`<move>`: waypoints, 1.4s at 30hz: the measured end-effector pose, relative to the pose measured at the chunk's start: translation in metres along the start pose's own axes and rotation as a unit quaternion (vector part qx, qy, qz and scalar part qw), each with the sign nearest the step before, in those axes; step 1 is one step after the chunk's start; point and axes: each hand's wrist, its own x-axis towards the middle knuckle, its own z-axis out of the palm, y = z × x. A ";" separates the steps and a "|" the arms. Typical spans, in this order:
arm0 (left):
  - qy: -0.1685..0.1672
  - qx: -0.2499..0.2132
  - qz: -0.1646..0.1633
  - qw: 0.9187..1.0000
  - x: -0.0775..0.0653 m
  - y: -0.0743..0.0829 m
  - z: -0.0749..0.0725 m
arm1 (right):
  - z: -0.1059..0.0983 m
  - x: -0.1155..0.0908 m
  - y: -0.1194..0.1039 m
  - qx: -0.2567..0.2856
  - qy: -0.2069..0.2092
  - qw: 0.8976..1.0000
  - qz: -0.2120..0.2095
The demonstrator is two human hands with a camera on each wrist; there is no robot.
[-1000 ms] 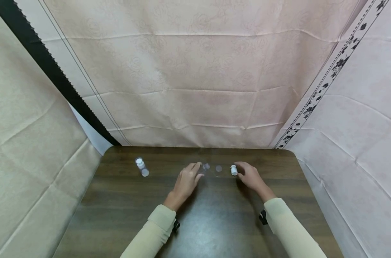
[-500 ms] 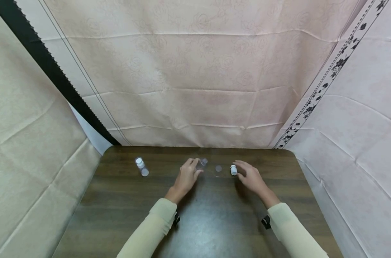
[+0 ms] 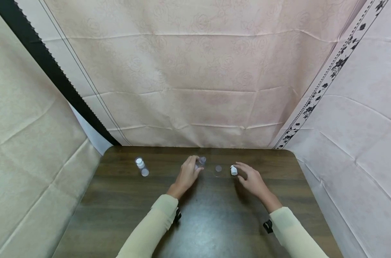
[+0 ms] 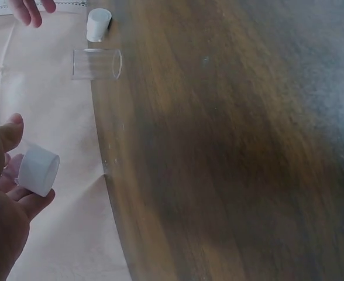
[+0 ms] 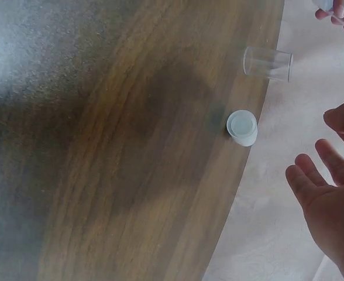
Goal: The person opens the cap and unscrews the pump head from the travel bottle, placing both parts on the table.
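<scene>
My left hand (image 3: 187,175) grips a small clear container (image 3: 201,161) with a white cylindrical part (image 4: 38,170) at one end, tilted over the table. The left wrist view shows thumb and fingers around it, its far end hidden by the hand. To its right an open clear plastic cylinder (image 5: 268,64) stands on the table. Farther right is a small white cap-like piece (image 5: 242,127) with a round top. Beside that piece my right hand (image 3: 251,179) hovers with fingers spread and nothing between them.
A small clear bottle with a white cap (image 3: 142,166) stands at the left of the dark wooden table (image 3: 195,222). Pale cloth hangings (image 3: 195,71) rise directly behind the table's far edge and along both sides. Black straps (image 3: 268,226) sit at the wrists.
My left hand has shifted slightly farther away, tilting the clear container more upright. My right hand has drawn a little back, its fingers parting beside the white piece, which stays in place.
</scene>
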 end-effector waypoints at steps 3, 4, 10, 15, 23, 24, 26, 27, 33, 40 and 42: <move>-0.006 -0.008 -0.020 1.000 0.003 -0.003 0.003 | 0.001 -0.005 -0.001 0.002 0.010 1.000 -0.007; -0.008 -0.013 -0.026 1.000 0.004 -0.004 0.004 | 0.001 -0.006 -0.001 0.000 0.013 1.000 -0.010; -0.003 -0.034 -0.051 0.998 0.008 -0.010 0.011 | 0.006 -0.018 -0.005 0.003 0.032 0.999 -0.022; 0.002 -0.039 -0.079 0.996 0.009 -0.014 0.014 | 0.010 -0.028 -0.006 0.006 0.031 0.999 -0.028; -0.007 -0.080 -0.110 0.991 0.012 -0.017 0.022 | 0.019 -0.043 -0.009 -0.001 0.029 0.999 -0.041; -0.008 -0.085 -0.112 0.990 0.012 -0.017 0.023 | 0.019 -0.045 -0.009 -0.001 0.029 0.999 -0.043; -0.009 -0.088 -0.112 0.990 0.014 -0.018 0.026 | 0.021 -0.047 -0.011 -0.001 0.029 0.998 -0.048; -0.008 -0.089 -0.112 0.990 0.015 -0.019 0.027 | 0.021 -0.048 -0.013 0.000 0.029 0.998 -0.050; -0.012 -0.092 -0.118 0.989 0.019 -0.024 0.035 | 0.025 -0.052 -0.017 0.001 0.018 0.999 -0.048; -0.027 -0.098 -0.140 0.985 0.021 -0.029 0.041 | 0.027 -0.054 -0.018 -0.006 0.020 0.998 -0.058; -0.034 -0.099 -0.149 0.983 0.021 -0.029 0.042 | 0.028 -0.055 -0.019 -0.004 0.020 0.998 -0.056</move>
